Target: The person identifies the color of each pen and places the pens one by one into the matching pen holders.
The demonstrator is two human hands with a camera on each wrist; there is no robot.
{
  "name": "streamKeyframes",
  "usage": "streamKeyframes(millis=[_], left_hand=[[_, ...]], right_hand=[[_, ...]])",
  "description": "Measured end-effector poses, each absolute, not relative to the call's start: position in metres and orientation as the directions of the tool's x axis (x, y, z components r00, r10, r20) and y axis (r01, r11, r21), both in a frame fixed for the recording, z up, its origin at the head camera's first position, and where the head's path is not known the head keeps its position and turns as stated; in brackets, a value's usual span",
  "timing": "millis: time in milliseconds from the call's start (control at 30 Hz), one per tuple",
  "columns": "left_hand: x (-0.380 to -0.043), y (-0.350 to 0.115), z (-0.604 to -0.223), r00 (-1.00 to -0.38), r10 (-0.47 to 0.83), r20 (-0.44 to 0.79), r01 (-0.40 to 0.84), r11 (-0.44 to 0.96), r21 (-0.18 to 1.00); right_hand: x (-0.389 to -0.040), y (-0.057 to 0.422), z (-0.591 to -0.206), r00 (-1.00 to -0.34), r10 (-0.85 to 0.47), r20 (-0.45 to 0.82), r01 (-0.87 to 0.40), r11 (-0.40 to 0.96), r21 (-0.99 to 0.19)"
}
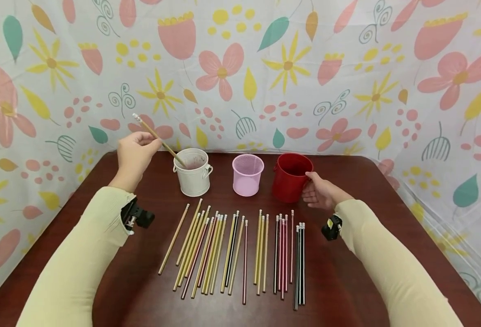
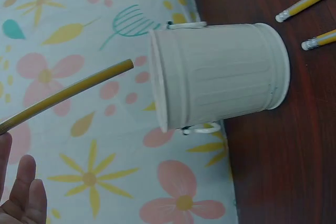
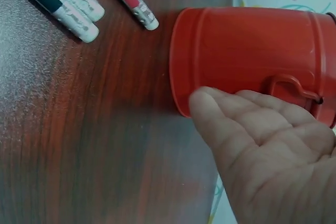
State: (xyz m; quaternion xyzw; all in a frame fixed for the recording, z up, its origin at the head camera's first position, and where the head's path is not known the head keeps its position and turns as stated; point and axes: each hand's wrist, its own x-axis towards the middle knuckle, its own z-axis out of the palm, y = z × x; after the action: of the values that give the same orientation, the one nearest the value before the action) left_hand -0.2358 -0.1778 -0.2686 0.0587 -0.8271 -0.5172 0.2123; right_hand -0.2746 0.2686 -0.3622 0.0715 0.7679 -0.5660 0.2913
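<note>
Up at the left, my left hand pinches a yellow pencil, its white eraser end raised and its other end slanting down. That lower end overlaps the mouth of the white bucket in the head view; in the left wrist view the pencil is just above the rim. My right hand is beside the red bucket, fingers extended along its handle side. In the right wrist view its fingertips overlap the red wall near the handle.
Between the two buckets stands a pink mesh cup. Several yellow pencils, red pencils and black pencils lie in a loose row on the dark wooden table, erasers facing the buckets. A flowered cloth hangs behind.
</note>
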Motion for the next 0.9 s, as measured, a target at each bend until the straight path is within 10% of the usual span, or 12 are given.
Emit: streamKeyframes(millis=[900], left_hand=[[-0.260,-0.169,-0.295,-0.862,-0.389,0.324,0.097,0.501,0.860]], right_hand=[[-0.277,0.282,-0.363,-0.767,-0.317,-0.558,0.387,0.465,-0.796]])
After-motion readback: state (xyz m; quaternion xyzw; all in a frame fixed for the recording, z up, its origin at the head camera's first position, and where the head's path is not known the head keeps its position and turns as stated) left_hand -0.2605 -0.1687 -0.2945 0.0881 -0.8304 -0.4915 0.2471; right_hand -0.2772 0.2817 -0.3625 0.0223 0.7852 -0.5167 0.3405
